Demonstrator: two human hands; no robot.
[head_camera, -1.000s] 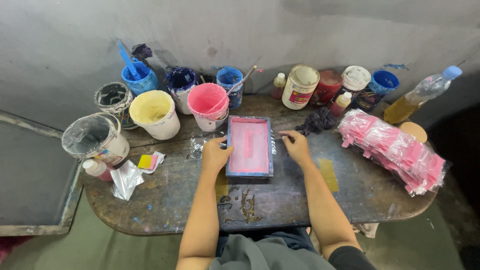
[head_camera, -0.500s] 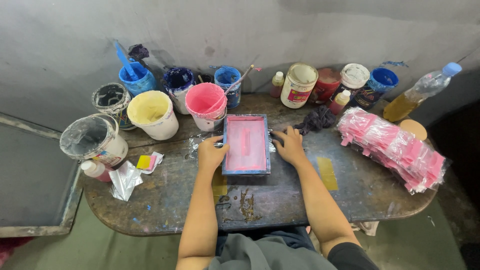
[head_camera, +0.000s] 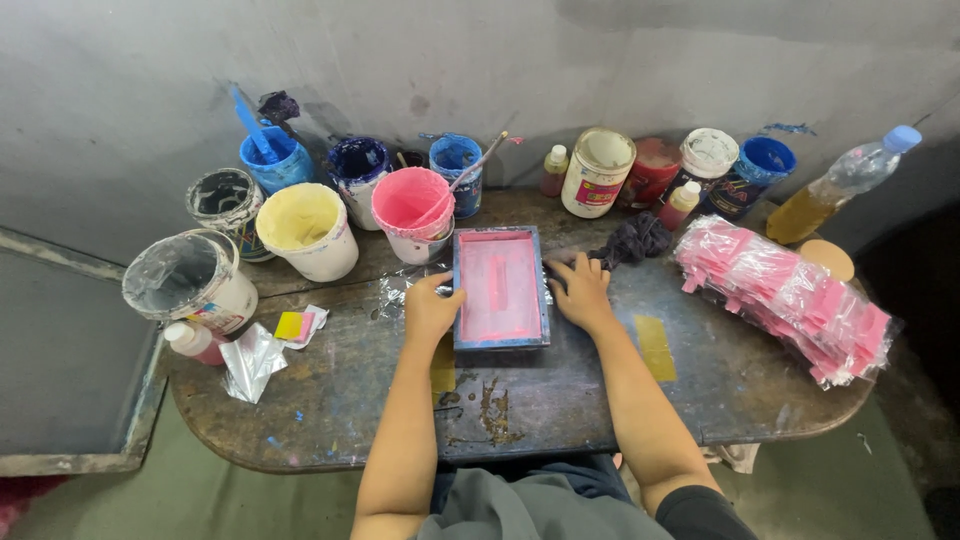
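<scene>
Both hands flank the pink-stained frame (head_camera: 500, 288) at the table's (head_camera: 560, 400) middle — left hand (head_camera: 430, 310) gripping its left edge, right hand (head_camera: 582, 292) flat, fingers spread, seemingly pressing its right edge. Ink already coats the screen; the bagged pink pieces (head_camera: 785, 295) lie far right, untouched.

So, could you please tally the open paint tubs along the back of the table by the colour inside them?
Blue paint tubs: 3, at the far left, the middle and the right
Dark navy tub: 1
Black-stained tub: 1
Yellow tub: 1
Pink tub: 1
Total: 7
</scene>
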